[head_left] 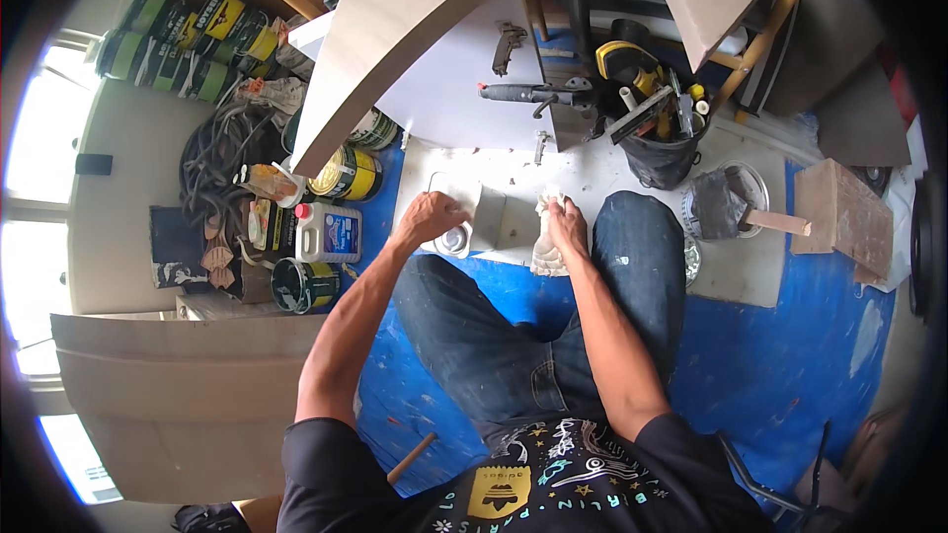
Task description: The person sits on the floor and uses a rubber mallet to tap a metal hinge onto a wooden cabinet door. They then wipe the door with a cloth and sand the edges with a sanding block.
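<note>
My left hand (431,216) grips a small round tin (454,240) that rests on a pale board (592,178) on the floor in front of my knees. Beside the tin stands a small grey folded panel (489,217). My right hand (565,220) is closed on a crumpled white rag (546,249), which hangs down onto the board's near edge. Both forearms reach forward over my jeans-clad legs.
Several paint cans (346,174), a white plastic jug (328,232) and coiled hose (212,158) crowd the left. A black bucket of tools (657,133) and a caulking gun (528,92) lie ahead. A wooden block (844,212) and foil-lined dish (726,199) sit right. Curved wooden panels (395,30) lean overhead.
</note>
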The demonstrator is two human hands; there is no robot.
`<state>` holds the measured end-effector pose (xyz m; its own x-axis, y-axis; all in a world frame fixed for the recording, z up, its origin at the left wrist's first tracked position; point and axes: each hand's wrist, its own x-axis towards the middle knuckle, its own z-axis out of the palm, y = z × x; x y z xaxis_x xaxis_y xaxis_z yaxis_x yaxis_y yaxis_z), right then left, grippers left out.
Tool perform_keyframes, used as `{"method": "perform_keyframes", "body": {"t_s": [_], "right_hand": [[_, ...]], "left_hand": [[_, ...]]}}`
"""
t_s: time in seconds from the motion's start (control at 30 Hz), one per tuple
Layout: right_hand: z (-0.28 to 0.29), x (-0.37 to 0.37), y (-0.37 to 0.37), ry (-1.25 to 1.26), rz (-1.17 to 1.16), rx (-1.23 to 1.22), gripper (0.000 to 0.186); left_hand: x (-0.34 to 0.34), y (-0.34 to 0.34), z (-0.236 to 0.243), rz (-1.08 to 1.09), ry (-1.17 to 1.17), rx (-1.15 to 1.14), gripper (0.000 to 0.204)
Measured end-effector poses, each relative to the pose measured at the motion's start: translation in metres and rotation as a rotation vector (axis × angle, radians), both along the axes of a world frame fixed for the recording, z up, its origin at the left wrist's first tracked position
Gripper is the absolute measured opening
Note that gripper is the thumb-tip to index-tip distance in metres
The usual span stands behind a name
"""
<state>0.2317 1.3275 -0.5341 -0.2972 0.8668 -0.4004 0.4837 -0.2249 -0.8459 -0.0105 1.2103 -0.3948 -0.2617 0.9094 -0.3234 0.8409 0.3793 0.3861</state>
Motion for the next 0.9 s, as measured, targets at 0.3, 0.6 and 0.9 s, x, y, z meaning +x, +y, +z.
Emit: {"method": "perform_keyframes", "body": {"t_s": [0.3, 0.6, 0.9], "right_hand": [[0.012, -0.025, -0.008, 0.204, 0.102, -0.102, 0.053], [0.0, -0.105, -0.006, 0.391, 0.267, 0.017, 0.043], [-0.036, -0.113, -0.006, 0.788, -0.046, -0.469, 0.047]], "left_hand": [[-0.034, -0.021, 0.008, -0.105, 0.11, -0.209, 0.055], [-0.031, -0.014, -0.012, -0.134, 0.205, -0.051, 0.056], [-0.005, 0.006, -0.029, -0.071, 0.188, 0.035, 0.045]]}}
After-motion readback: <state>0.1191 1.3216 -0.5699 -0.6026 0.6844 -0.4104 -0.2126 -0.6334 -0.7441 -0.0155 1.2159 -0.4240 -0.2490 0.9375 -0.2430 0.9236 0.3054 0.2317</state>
